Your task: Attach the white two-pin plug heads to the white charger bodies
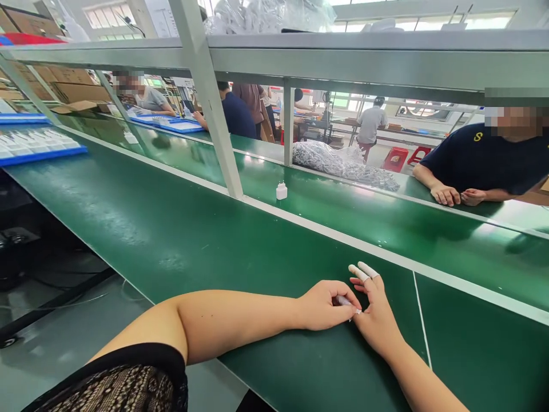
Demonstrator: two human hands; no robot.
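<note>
1. Left hand (321, 306): above the green counter (266, 252), its grip pinched, thumb against forefinger, on a small white piece (358, 312).
2. Small white piece: at the left fingertips, touching or just beside the right thumb; too small and partly covered, so its kind is hard to tell.
3. Right hand (380, 315): grip loose, fingers extended and apart, thumb meeting the left fingertips.
4. White finger covers (369, 270): two, on fingertips of the right hand.
5. White plug adapter (281, 192): one, prongs up, on the green strip beyond the pale rail (317, 229), well apart from both hands.
6. Blue tray (79, 151): at the counter's far left, bearing rows of white items (36, 143).
7. Clear bag (338, 160): across the way, filled with greyish cords.
8. Co-worker (489, 154): dark top, seen opposite at right, forearms resting on the far surface.
9. Overhead shelf (364, 41): pale, with clear plastic bags (266, 17) on top.
</note>
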